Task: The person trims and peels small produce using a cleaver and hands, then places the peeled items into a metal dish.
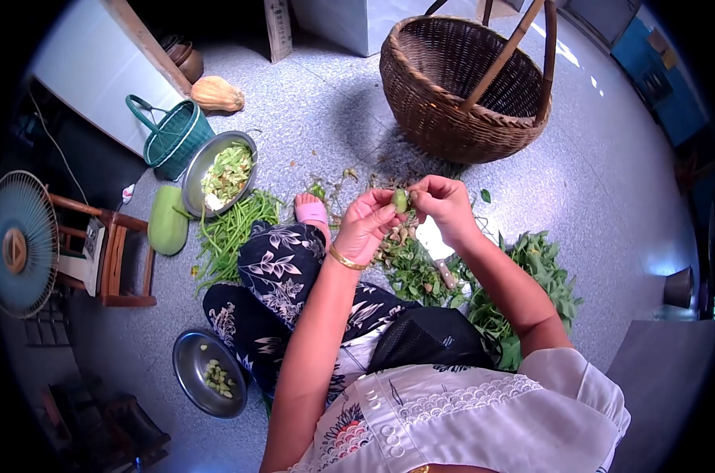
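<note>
Between both hands, in front of my body, is a small rounded green vegetable (pixel 401 200), its exact kind too small to make out. My left hand (pixel 364 225), with a gold bangle at the wrist, holds it between thumb and fingers. My right hand (pixel 446 206) is closed in a pinch at its right edge. Below the hands lie leafy greens (pixel 420 272) and plant scraps. A knife with a brown handle (pixel 446 274) and pale blade rests among them, partly under my right forearm.
A big wicker basket (pixel 420 102) stands ahead. To the left are a metal bowl of cut greens (pixel 190 189), long green beans (pixel 243 225), a pale green gourd (pixel 168 221), a green basket (pixel 176 142) and a fan (pixel 26 244). Another metal bowl (pixel 188 366) holds small green pieces.
</note>
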Available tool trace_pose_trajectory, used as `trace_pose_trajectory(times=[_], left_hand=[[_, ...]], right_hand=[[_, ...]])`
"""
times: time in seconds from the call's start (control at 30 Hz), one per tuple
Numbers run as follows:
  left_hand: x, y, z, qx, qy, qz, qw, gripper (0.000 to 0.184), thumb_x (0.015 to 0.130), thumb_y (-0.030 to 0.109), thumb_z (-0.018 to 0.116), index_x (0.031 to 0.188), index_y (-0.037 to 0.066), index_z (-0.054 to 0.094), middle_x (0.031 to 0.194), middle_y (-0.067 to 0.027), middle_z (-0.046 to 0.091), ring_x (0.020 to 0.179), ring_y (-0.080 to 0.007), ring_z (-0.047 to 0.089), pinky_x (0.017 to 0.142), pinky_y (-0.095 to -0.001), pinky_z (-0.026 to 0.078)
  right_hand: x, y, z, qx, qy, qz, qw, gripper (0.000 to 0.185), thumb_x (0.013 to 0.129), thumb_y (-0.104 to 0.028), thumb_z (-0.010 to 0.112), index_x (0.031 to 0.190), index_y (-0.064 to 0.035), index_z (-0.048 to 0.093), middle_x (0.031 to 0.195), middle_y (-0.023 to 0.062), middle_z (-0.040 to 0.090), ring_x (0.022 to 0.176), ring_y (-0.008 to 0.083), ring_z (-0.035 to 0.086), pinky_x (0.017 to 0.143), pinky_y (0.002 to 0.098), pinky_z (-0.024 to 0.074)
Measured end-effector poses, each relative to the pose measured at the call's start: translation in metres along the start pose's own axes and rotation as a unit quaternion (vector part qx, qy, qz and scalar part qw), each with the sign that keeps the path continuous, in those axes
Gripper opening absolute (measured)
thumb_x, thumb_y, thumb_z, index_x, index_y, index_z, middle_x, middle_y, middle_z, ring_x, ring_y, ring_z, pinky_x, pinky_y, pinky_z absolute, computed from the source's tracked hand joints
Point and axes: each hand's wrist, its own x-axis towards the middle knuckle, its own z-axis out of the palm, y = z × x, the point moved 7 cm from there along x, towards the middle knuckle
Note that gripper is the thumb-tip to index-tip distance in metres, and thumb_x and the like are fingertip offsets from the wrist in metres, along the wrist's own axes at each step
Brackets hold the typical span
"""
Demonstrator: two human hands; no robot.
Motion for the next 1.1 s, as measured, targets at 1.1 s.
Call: trace_pose_trajectory(times=[1.1], left_hand=[[0.001,-0.005,0.01,0.001,0.007,-0.032,0.999,0.027,0.075,0.006,0.058,0.099,0.002,0.047,0.089,-0.006,0.055,0.079,-0.0145,0.056,0.069,-0.0221,0.047]], right_hand=[[-0.004,-0.004,-0.002,0.012,0.049,-0.023,0.998,0.007,0.071,-0.006,0.054,0.069,0.0003,0.052,0.059,0.0008,0.053,0.048,0.0025,0.044,0.042,0.0163,0.0357]])
